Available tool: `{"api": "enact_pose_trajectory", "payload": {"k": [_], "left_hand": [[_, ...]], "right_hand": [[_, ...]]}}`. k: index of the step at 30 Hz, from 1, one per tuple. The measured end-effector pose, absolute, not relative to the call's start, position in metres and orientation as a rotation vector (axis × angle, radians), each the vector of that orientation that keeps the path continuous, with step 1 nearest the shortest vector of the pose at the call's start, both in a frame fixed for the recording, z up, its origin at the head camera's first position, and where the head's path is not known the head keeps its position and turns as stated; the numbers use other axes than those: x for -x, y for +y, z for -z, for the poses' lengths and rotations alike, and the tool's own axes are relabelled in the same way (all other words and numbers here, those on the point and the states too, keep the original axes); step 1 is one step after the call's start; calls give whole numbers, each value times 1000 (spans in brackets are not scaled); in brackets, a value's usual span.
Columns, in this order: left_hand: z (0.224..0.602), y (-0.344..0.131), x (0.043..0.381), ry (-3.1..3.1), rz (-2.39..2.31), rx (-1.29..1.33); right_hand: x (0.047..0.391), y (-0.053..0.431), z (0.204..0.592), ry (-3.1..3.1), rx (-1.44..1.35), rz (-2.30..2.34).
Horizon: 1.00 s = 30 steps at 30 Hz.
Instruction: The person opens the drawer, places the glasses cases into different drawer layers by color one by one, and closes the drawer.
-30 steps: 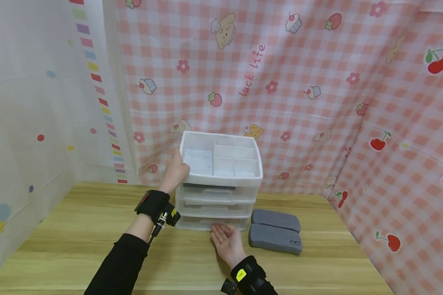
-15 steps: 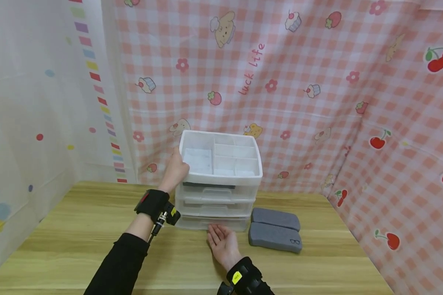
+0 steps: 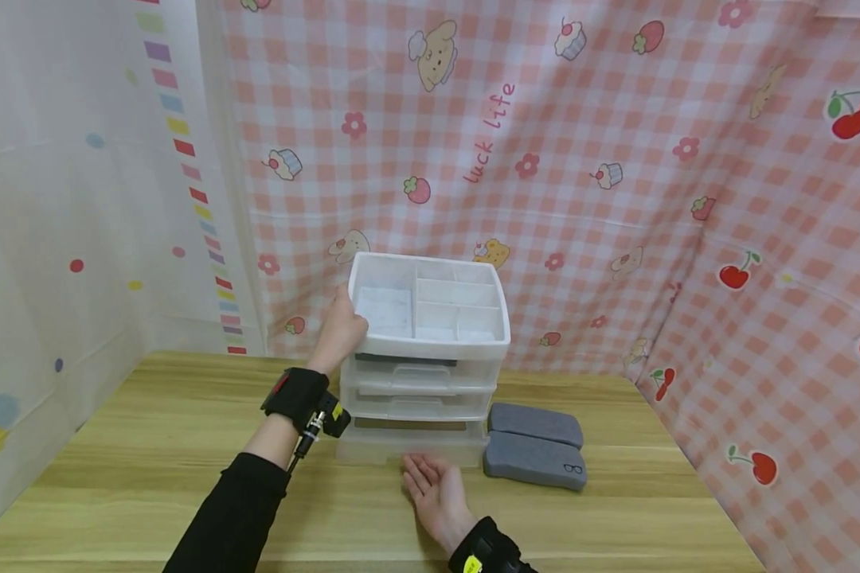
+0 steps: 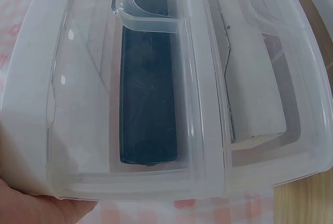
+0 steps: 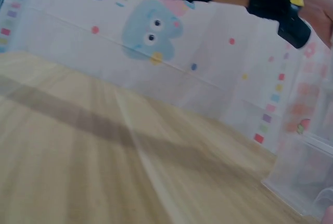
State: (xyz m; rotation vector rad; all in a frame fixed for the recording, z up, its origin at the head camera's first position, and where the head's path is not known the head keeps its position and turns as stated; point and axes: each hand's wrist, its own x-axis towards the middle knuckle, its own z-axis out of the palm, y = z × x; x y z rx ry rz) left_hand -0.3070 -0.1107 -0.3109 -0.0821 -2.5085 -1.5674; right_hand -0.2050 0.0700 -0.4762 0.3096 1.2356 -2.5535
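A white plastic drawer organizer (image 3: 430, 348) with a divided tray top stands at the back of the table. My left hand (image 3: 340, 330) grips the left side of its top rim. In the head view my right hand (image 3: 437, 497) lies palm up, fingertips hooked at the front of the bottom drawer (image 3: 365, 452), which sticks out a little from the drawers above. A brownish strip shows in the gap over that drawer. Through the clear fronts in the left wrist view appear a dark blue case (image 4: 148, 99) in the top drawer and a white box (image 4: 252, 88) in the one below.
Right of the organizer lie two grey glasses cases (image 3: 535, 458) side by side, the nearer one with a glasses mark. The wooden table (image 3: 186, 446) ends at a checked pink curtain (image 3: 430, 159) behind and curtains at both sides.
The bottom drawer, flush with the others a second ago, has slid out toward me. My right hand has moved back toward me with it. The left hand has kept its grip in place.
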Motion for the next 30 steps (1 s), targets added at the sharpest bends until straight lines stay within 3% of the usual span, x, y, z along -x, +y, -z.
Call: {"api": "enact_pose_trajectory", "payload": {"k": [30], "left_hand": [[310,-110,307,-2507,1581,54]], "right_hand": [[157,89,493,1277,-246,2455]]}}
